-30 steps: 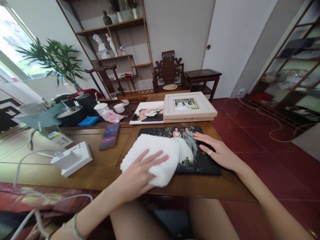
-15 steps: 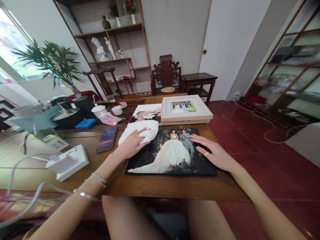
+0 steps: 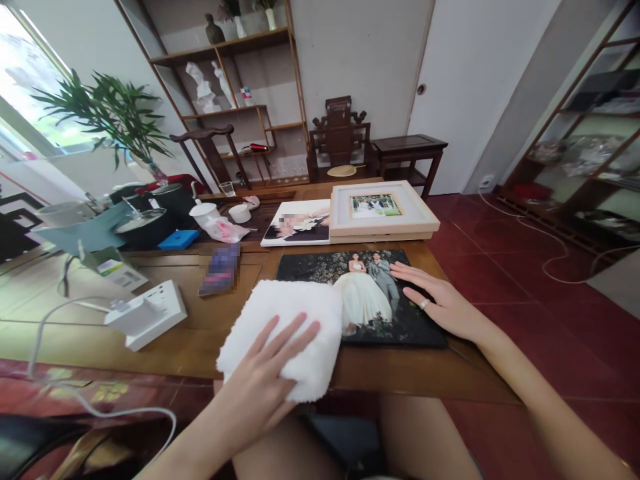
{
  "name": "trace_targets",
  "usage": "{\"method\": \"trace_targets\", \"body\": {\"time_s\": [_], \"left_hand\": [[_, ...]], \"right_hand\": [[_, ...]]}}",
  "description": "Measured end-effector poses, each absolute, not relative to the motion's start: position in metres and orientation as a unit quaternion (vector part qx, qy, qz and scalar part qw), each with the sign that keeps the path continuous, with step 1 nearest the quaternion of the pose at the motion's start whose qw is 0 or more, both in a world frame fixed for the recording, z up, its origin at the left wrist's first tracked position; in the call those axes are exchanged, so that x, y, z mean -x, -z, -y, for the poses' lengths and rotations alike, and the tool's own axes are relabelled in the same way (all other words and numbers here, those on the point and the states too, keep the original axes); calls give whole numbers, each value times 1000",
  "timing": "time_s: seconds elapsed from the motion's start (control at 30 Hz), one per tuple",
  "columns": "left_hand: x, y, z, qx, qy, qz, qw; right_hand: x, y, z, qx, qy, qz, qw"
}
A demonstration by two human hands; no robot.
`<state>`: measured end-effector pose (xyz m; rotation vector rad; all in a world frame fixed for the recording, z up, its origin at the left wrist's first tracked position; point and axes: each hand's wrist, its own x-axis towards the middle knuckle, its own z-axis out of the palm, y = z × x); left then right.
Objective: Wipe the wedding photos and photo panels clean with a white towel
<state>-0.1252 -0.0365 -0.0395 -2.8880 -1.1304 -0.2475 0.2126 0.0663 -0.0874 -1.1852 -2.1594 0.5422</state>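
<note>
A wedding photo panel [image 3: 370, 320] with a dark background lies flat on the wooden table. Over its left side and the table's front edge spreads a fluffy white cloth [image 3: 280, 300], which hides that part of the picture. My left hand [image 3: 273, 367] holds this cloth, its fingers spread across the top and its thumb partly hidden. At the panel's right edge, my right hand [image 3: 440, 300] rests flat with fingers stretched out, a ring on one finger, touching the picture near the figure in the grey suit.
Behind the panel lie another photo print [image 3: 300, 230] and a pale wooden picture frame [image 3: 385, 230]. To the left are a phone [image 3: 220, 267], a white power strip [image 3: 155, 317] with a cable, a blue box [image 3: 179, 240], a white teapot [image 3: 204, 212] and a dark pot [image 3: 143, 230].
My left hand has drawn the white cloth toward me, from the panel's upper left to the front edge, uncovering the upper left corner. My right hand stays on the panel's right edge.
</note>
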Motion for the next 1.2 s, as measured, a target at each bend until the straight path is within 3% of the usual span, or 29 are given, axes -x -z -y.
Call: {"method": "trace_targets", "body": {"time_s": [0.27,0.57,0.8,1.03,1.2], "left_hand": [[120,26,-17,915,25,404,-14],[123,22,-102,879,16,474,46],[110,30,-56,894,-13,442,68],[83,29,22,937,30,347,20],[75,18,18,940,21,340,-23]], "right_hand": [[-213,88,-68,443,-208,814,314],[-212,88,-68,436,-220,812,319],[-212,88,-68,440,-225,807,324],[-212,90,-69,440,-218,806,331],[-212,88,-69,439,-212,807,334]]}}
